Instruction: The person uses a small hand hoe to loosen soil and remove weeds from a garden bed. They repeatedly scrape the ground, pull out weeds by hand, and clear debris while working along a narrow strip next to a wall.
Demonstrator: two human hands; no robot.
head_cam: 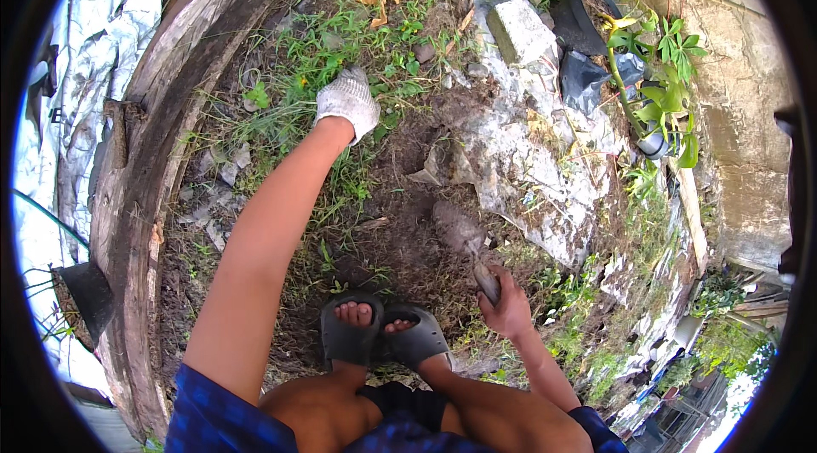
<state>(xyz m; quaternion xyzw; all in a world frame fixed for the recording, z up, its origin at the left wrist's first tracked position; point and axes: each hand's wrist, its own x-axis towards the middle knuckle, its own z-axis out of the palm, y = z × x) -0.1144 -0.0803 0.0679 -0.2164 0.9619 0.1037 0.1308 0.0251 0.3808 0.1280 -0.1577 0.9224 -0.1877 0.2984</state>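
Note:
My left hand (348, 99), in a whitish knitted work glove, reaches forward among green weeds (300, 83) growing from the ground. Its fingers point away from me and are mostly hidden, so I cannot tell what they hold. Bare and lower on the right, my right hand (509, 306) is closed around the handle of a hand trowel (461, 230). The trowel's soil-coated blade points forward and left, over dark loose soil (408, 249). Just beyond the blade lies the torn edge of a dirty whitish sheet (510, 198).
A weathered timber log (185, 38) curves along the left. A concrete block (522, 30) rests on the sheet at the upper right, beside black plant pots (577, 19) and a leafy potted plant (622, 89). A concrete wall (747, 153) stands at right. My sandalled feet (351, 328) are close below.

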